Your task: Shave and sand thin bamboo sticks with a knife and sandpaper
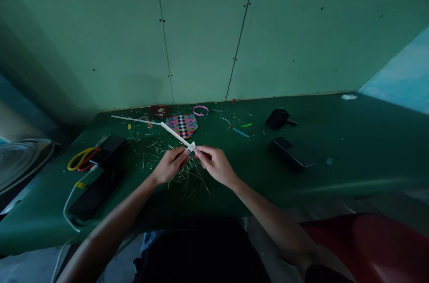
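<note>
A long white strip (174,134) is pinched at its near end between my two hands, above the green table. That end looks folded into a small white piece. My left hand (171,164) is closed on it from the left, thumb and fingers pressed together. From the right, my right hand (216,164) grips the same folded end with its fingertips. The strip slants away to the far left, bending partway along. Just beyond it lies a woven multicoloured piece (187,126) with a checkered pattern, partly crossed by the strip. Thin pale shavings (187,180) are scattered beneath my hands.
Scissors (79,160) with yellow and red handles lie left, beside dark objects and a white cable (69,205). A pink band (200,108) and a blue strip (241,132) lie farther back. A black pouch (277,118) and a dark case (290,153) are right. A green wall (201,28) stands behind.
</note>
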The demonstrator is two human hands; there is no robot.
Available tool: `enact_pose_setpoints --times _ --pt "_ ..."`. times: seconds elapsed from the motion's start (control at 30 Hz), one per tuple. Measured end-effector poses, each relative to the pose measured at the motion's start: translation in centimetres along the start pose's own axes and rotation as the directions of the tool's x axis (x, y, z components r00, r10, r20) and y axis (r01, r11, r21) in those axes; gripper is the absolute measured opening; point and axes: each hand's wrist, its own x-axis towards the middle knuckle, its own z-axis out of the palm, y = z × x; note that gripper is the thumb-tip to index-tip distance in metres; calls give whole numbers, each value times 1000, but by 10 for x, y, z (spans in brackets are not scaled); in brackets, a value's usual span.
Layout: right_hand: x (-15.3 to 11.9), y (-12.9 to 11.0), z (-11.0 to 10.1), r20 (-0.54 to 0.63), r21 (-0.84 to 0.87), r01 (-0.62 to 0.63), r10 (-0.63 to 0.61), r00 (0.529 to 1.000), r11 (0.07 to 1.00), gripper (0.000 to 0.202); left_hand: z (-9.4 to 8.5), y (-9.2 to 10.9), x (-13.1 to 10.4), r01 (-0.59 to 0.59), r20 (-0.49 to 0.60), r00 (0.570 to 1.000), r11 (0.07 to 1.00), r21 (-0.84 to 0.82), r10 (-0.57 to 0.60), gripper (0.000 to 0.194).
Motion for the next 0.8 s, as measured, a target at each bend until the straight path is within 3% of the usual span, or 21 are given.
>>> enact_pose_setpoints --times 0.2,0.37,0.43,0.5,0.67,0.8 --pt "-12 9 -5 5 40 1 -1 1000 999 35 0 -1 1 -28 0 1000 999 31 28 46" --pt "-37 13 -24 -24 67 -58 60 998 996 36 -33 -5 7 19 -275 959 987 -161 -63 43" --pt "-44 13 -34 -52 64 -88 91 994 994 36 -40 -5 7 -5 -311 948 975 -222 -66 41" --pt "-47 12 -39 -60 59 -112 115 992 992 37 -36 -4 6 -24 -280 959 973 -229 -42 41" --pt "-33 7 -28 47 58 -129 126 991 990 42 -6 -4 -2 -13 38 999 997 -76 16 44" --pt "-22 6 -10 156 127 -96 75 985 987 38 4 -8 -3 -29 100 995 1000 9 28 45"
